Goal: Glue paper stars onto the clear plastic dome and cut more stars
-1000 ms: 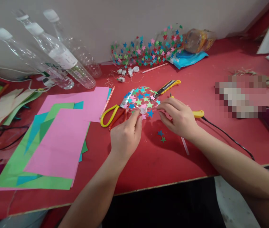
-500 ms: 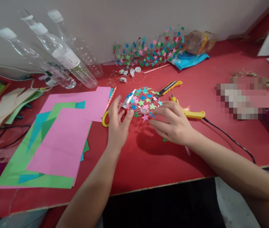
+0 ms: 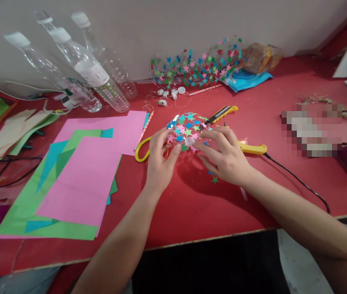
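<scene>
A clear, rounded plastic piece covered in coloured paper stars [image 3: 188, 132] is between my hands, its small pale round end facing me. My left hand [image 3: 162, 157] curves around its left side, fingertips at the stars and thumb in front. At the right side, the bent fingers of my right hand [image 3: 226, 153] meet its edge. Partly behind my left hand lie scissors with yellow handles [image 3: 142, 150]. A yellow utility knife [image 3: 221, 115] rests just beyond the piece. Beside my right hand is a yellow-handled corded tool [image 3: 253, 148], its front partly hidden. Loose green star [image 3: 214, 179] lies below my right hand.
Coloured paper sheets [image 3: 78, 179] cover the left of the red table [image 3: 188, 220]. Several clear bottles [image 3: 92, 77] stand at the back left. A star-covered bottle [image 3: 197, 67] lies along the wall, near small white parts [image 3: 173, 94] and a blue packet [image 3: 246, 80].
My left hand has moved right and closed in on the star-covered piece, hiding more of the scissors' blades. My right hand stays at its right side. The view has shifted slightly.
</scene>
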A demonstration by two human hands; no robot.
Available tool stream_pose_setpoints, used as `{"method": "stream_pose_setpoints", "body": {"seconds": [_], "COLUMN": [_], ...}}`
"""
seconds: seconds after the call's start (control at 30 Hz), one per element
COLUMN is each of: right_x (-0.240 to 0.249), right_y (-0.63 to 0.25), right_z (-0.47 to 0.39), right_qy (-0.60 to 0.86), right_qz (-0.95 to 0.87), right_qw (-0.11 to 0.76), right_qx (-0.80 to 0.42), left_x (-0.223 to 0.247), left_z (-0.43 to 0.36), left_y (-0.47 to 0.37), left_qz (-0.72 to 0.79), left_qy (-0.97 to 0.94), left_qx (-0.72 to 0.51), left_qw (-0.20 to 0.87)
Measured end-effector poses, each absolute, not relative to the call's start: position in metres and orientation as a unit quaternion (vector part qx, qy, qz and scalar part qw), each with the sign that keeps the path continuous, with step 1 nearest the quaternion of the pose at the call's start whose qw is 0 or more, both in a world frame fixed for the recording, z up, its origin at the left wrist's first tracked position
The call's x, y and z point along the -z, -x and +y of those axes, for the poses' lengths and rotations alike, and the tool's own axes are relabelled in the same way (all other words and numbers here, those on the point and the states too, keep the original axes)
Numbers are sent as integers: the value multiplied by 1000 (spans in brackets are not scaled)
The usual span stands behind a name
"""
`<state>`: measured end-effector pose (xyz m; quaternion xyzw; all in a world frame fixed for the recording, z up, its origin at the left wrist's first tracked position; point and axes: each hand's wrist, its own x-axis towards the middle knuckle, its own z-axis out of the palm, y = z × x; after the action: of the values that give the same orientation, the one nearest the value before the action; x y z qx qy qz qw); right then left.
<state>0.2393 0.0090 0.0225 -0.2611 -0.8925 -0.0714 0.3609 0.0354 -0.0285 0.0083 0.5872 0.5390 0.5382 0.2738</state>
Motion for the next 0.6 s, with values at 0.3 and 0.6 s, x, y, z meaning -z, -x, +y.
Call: {"method": "stream_pose_setpoints", "body": {"seconds": [0.3, 0.6], "right_x": [-25, -23], "right_y": [-254, -258], "right_z": [18, 22], "right_qy": [287, 300], "right_qz": [-862, -860], "right_qw": [417, 410], "right_qx": [17, -44], "left_x": [-9, -15], "left_z": [-31, -31], "left_y": [-34, -37], "left_qz": [552, 573], "left_qy": [-589, -551], "left_qx": [-534, -545], "left_qw": [253, 266]}}
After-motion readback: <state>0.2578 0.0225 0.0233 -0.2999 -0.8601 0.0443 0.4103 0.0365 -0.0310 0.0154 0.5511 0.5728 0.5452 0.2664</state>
